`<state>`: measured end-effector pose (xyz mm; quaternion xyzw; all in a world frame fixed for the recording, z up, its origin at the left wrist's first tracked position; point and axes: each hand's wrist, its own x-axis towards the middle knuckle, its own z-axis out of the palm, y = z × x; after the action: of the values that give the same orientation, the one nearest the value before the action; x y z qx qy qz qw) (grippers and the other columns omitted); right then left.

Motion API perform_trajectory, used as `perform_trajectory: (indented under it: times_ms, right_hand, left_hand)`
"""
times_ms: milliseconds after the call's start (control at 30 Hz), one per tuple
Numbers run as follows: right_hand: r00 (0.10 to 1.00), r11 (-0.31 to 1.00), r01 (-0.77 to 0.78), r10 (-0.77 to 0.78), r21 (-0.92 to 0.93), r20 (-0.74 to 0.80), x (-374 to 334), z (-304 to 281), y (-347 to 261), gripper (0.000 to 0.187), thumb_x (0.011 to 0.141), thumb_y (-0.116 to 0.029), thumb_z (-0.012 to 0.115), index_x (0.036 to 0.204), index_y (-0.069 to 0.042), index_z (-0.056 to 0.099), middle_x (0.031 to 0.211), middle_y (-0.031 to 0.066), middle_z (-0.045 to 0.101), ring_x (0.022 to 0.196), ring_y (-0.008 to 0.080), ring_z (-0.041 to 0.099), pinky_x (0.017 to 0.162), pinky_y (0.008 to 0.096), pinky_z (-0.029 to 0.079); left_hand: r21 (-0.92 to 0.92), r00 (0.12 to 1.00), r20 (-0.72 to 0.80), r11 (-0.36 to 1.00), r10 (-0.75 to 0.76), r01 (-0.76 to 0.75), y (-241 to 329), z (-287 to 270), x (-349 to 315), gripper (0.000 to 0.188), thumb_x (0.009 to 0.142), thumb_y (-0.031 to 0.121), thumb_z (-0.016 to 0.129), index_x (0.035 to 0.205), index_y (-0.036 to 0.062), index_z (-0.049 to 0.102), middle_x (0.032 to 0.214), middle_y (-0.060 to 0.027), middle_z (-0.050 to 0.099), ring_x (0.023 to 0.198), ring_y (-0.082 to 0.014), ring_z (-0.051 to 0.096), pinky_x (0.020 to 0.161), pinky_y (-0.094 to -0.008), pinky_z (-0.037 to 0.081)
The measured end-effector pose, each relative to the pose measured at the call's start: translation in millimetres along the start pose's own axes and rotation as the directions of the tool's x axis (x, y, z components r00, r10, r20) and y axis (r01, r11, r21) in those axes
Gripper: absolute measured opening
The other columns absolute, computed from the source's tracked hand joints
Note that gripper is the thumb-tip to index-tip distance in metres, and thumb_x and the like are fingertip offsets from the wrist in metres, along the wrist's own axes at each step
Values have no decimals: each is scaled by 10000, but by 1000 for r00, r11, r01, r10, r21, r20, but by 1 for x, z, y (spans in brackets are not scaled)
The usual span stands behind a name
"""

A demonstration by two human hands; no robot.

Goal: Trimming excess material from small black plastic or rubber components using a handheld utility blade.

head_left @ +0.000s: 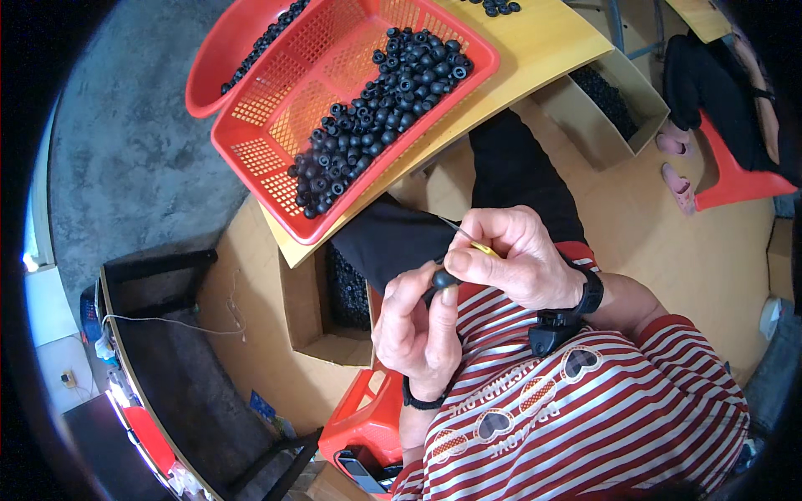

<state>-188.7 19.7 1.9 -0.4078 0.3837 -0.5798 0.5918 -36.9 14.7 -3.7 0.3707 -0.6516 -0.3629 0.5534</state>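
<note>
Between the thumb and fingers of my left hand (418, 330) is a small round black part (444, 279), pinched above my lap. My right hand (520, 259) is closed on a small yellow-handled tool (484, 248) with a thin metal end pointing up and away. Its thumb comes right up to the black part, and both hands meet there. How the tool's working end is shaped is too fine to make out. Past my hands, a red plastic basket (276, 196) rests on the table and holds many similar black parts (384, 108).
The yellow table (535, 50) has a few loose black parts at its far edge. A red basin (209, 71) stands beside the basket. Cardboard boxes of black parts (309, 334) sit below at left and at far right (576, 125). Another person sits by a red stool (723, 175).
</note>
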Motion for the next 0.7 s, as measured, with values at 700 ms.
perform_trajectory:
  times_ms: [700]
  right_hand:
    - [1000,999,-15,15,40,6,1,4,5,163,871,-167,709,813,-31,639,666,-51,561,621,-2,450,524,184,344]
  left_hand:
    - [427,967,163,869,198,-250,5,-2,8,430,757,-70,689,1181,-55,616,804,-135,601,653,-235,556,594,-321,470]
